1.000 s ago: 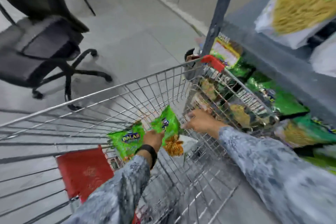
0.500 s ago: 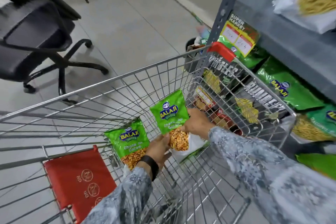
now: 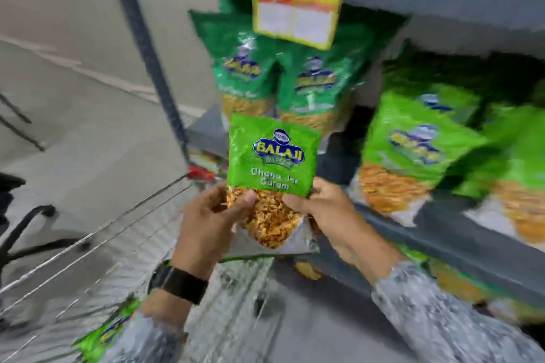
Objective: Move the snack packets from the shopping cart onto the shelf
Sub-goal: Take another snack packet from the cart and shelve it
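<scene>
A green snack packet [image 3: 274,156] is upright in front of the shelf, held by both hands at its lower part. My left hand [image 3: 209,227] grips its lower left side and my right hand [image 3: 327,212] grips its lower right side. The packet is above the wire shopping cart [image 3: 97,247]. A second green packet [image 3: 106,336] lies in the cart at the bottom left, partly hidden by my left sleeve. The grey metal shelf [image 3: 460,236] stands to the right and holds similar green packets [image 3: 413,150].
Two green packets [image 3: 312,88] stand upright at the shelf's back under a yellow price tag [image 3: 295,18]. A dark shelf post [image 3: 153,68] rises left of them. An office chair base [image 3: 20,233] is on the floor at the far left.
Both hands lifted the green packet up out of the cart to shelf height. My view swung up and right toward the shelf. The second packet stayed in the cart.
</scene>
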Available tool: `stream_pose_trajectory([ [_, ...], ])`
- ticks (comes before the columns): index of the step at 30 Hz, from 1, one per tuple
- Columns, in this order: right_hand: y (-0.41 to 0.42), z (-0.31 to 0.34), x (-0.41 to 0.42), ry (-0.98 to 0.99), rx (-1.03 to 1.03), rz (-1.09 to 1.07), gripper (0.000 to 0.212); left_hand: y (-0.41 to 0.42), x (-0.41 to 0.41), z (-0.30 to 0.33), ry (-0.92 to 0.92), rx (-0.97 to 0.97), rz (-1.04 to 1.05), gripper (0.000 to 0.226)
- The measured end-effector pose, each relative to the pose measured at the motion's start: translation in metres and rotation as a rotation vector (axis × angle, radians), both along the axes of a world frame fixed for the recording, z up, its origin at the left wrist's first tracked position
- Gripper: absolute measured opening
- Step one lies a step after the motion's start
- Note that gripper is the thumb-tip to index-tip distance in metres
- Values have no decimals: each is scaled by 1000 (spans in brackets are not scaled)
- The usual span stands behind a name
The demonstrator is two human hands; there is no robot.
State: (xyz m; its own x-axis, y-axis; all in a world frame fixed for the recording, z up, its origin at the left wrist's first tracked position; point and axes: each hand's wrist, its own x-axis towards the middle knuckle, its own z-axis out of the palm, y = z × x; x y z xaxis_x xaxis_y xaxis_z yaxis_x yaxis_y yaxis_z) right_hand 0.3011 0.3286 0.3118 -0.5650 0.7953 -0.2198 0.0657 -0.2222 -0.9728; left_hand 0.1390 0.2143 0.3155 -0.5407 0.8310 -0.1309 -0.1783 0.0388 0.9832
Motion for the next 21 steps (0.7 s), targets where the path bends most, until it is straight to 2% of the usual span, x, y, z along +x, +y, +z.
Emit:
stream_pose_trajectory([
  [3,24,32,90,10,78,-118,26,39,72,27,31,54,-131,41],
  [6,37,52,174,-23,180,-257,31,72,139,41,74,78,-225,29],
  [8,45,60,230,-74,280,-367,33,97,186,46,118,98,-280,20],
  [11,61,58,295,-222,427,-526,36,131,248,47,255,138,-318,25],
  [15,91,29,346,-331,463,-671,33,174,310,21,399,92,-347,25],
  [18,102,4,359,-444,391,-669,33,193,328,-7,457,-15,-324,29],
  [21,104,-11,364,-450,343,-658,33,197,332,-19,466,-47,-295,30],
])
